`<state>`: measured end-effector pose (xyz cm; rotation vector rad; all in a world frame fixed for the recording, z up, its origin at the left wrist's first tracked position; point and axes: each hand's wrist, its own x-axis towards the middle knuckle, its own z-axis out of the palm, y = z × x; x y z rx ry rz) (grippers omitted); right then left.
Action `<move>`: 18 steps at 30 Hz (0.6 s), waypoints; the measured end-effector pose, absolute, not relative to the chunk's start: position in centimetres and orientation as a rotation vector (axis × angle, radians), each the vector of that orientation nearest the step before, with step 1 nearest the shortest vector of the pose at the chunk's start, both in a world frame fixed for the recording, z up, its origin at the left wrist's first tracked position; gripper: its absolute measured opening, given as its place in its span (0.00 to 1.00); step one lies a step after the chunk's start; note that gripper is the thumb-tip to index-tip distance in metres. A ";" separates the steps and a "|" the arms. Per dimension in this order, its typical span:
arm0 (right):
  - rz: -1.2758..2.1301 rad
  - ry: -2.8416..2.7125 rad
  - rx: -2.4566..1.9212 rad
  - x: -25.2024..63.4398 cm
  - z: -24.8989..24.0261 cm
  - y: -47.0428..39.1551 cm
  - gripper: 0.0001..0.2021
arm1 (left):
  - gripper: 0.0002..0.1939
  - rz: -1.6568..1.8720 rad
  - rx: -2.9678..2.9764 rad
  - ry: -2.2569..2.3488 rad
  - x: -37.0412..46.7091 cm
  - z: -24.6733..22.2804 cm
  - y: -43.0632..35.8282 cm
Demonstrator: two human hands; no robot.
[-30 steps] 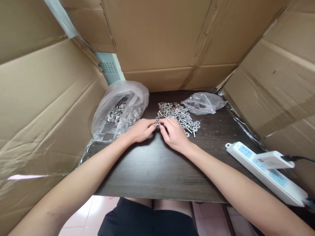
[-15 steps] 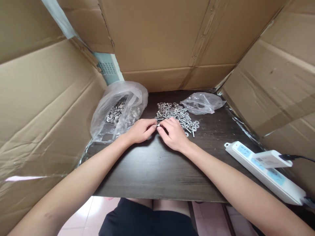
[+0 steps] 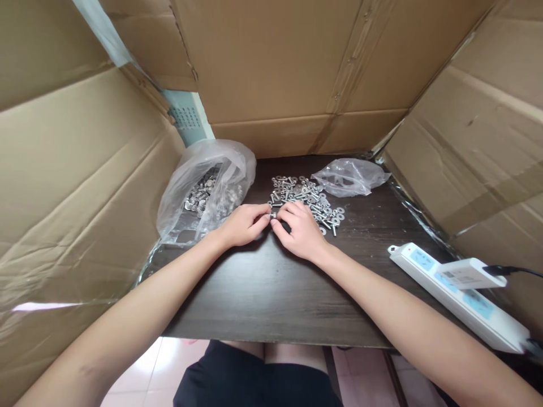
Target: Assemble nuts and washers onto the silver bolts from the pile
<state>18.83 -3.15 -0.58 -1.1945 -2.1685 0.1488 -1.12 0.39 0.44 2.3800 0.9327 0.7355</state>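
Where the cardboard walls (image 3: 297, 62) closed round on three sides, they formed the biggest thing in the head view, with flattened brown panels leaning at left, back and right. Under them lay the dark wooden table (image 3: 263, 294), its near edge cutting across above the person's lap. At the right of the table sat a white power strip (image 3: 456, 297), lying at an angle with a white plug block seated in it and a black cable leaving toward the right edge.

Back on the left stood a large clear plastic bag (image 3: 207, 183), open and slumped, with assembled metal bolts showing through it. A smaller clear bag (image 3: 352, 177) lay crumpled at the back right. Between the two bags was a loose pile of bolts, nuts and washers (image 3: 307, 198), spread flat on the table.

Both forearms reached in from the near edge and met just in front of that pile. The left hand (image 3: 244, 225) rested near the big bag, its thumb and forefinger pinched narrowly. The right hand (image 3: 299, 230) lay knuckles up, touching the pile's near edge, fingers curled in tight. Between the two sets of fingertips sat a small bolt (image 3: 273, 215), gripped from both sides just above the table.
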 end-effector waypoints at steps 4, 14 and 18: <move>0.155 -2.135 -1.201 18.8 -0.5 -3.2 0.09 | 0.14 0.706 2.369 0.940 -1.1 0.5 0.4; 0.213 -2.132 -1.168 18.8 -0.2 -3.3 0.08 | 0.14 0.671 2.416 0.909 -1.1 0.7 0.5; 0.221 -2.137 -1.172 18.8 -0.1 -3.3 0.09 | 0.14 0.647 2.479 0.862 -1.1 0.6 0.5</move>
